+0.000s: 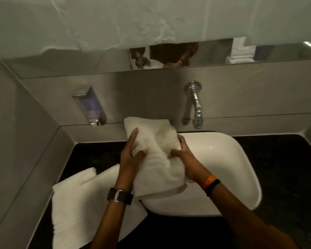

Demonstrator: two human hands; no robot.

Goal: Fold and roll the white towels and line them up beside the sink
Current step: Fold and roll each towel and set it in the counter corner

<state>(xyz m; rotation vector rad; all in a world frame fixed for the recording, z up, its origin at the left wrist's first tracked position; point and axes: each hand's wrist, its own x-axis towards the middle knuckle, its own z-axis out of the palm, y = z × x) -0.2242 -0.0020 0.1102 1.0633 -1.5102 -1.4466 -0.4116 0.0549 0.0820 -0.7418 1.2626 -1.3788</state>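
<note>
A folded white towel [156,155] sits between both hands above the white sink [228,159]. The left hand [131,155] grips its left edge, the right hand [185,159] pinches its right side. Another towel [83,203] lies below the left hand, partly hidden by that forearm.

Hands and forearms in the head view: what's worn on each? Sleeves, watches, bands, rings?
No sleeves in view; both forearms are bare. The left hand has a dark wristwatch with a wide dark strap and a shiny metal case at the wrist. The right hand has a ring on one finger, and at the wrist an orange band next to a slim black band.
</note>
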